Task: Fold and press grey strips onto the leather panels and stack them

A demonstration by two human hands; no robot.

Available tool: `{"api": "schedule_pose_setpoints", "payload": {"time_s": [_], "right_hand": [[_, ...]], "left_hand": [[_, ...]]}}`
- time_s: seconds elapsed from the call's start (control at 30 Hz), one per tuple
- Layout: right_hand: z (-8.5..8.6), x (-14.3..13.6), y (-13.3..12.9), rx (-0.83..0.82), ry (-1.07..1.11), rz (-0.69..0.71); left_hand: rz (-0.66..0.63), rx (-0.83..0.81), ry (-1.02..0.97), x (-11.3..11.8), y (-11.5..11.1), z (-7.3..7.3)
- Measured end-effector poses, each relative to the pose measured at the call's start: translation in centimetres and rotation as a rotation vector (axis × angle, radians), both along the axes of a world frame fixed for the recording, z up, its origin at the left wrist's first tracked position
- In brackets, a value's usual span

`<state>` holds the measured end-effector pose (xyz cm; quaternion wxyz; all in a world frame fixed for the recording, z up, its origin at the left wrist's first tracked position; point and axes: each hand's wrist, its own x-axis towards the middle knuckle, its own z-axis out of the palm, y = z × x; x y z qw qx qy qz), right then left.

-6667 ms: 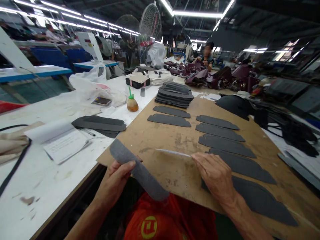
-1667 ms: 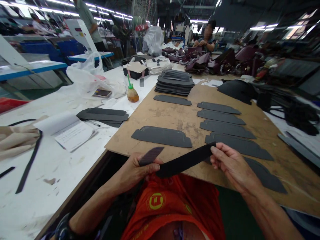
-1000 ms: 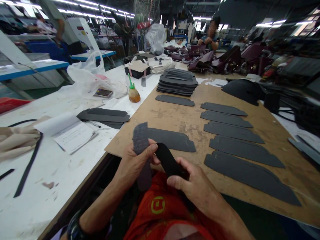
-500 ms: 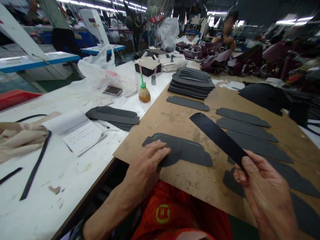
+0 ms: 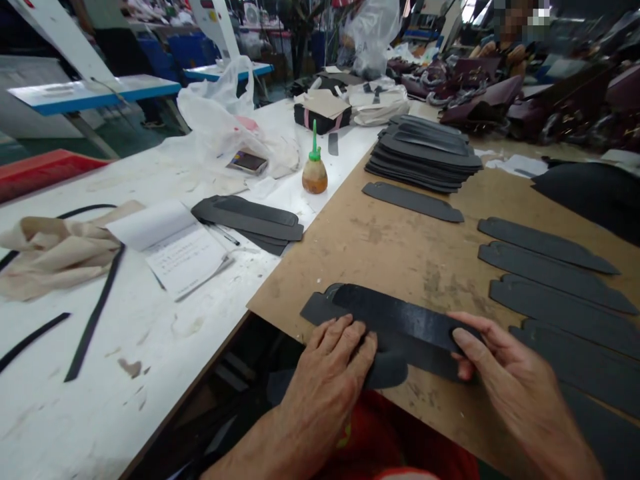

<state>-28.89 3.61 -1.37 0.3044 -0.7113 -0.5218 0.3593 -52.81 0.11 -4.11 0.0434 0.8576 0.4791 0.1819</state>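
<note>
The right hand pinches the right end of a long, shiny black strip, thumb on top. The strip lies on a flat dark gray piece. The left hand is flat, fingertips by the strip's near edge, over another dark, round-ended strip; I cannot tell if it grips that.

A blue-edged table stands on green floor

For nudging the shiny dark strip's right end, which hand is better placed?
The right hand, likely: its thumb and fingers grip that end of the dark strip. The left hand lies nearer the opposite end, partly over the grey panel.
</note>
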Motion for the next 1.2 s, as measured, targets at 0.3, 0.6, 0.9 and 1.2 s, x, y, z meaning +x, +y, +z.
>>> {"api": "schedule_pose_setpoints", "payload": {"time_s": [0.3,0.6,0.9,1.2], "right_hand": [[0.1,0.0,-0.8,-0.134,-0.132,0.022],[-0.9,1.0,-1.8,-0.232,-0.126,-0.008],[-0.6,-0.7,-1.8,-0.139,-0.107,-0.056],[-0.1,-1.1,-1.7,-0.112,-0.18,-0.025]], "left_hand": [[-0.032,-0.048,-0.316,-0.4,0.1,0.3],[0.039,0.075,-0.402,-0.5,-0.1,-0.6],[0.063,0.052,-0.325,-0.8,-0.4,-0.9],[0.014,0.034,-0.258,-0.9,-0.2,-1.2]]}}
